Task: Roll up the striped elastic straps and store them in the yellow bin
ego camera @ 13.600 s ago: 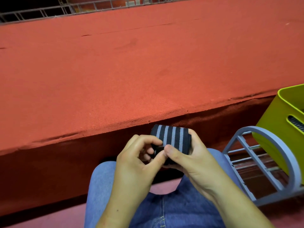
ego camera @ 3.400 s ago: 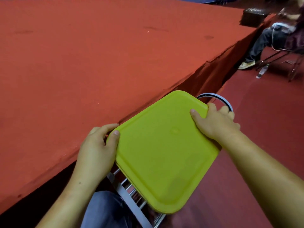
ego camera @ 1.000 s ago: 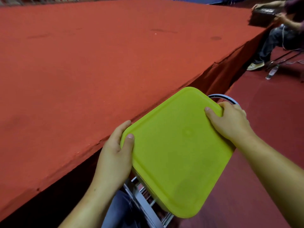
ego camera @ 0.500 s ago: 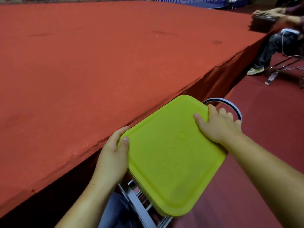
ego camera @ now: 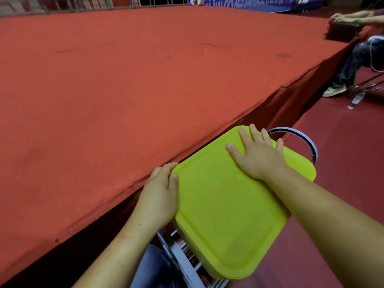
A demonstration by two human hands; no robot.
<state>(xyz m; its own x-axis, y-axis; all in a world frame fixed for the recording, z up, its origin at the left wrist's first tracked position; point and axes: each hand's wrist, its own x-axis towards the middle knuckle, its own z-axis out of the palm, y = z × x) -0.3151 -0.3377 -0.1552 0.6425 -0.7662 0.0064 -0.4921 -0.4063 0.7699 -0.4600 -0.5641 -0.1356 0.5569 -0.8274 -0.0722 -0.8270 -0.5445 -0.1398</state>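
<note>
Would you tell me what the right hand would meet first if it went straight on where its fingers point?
Flat on the yellow lid, the right hand would slide off the lid's far edge and probably meet the red platform's dark side wall; depth is unclear.

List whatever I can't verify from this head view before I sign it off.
Striped straps: none visible; the yellow lid hides everything stored beneath it.
Lid seated or not: the left hand covers its near corner, the right hand its far edge.
Banner lettering: blurred, cut by the top edge.
Grey rack: mostly hidden under the lid.
</note>
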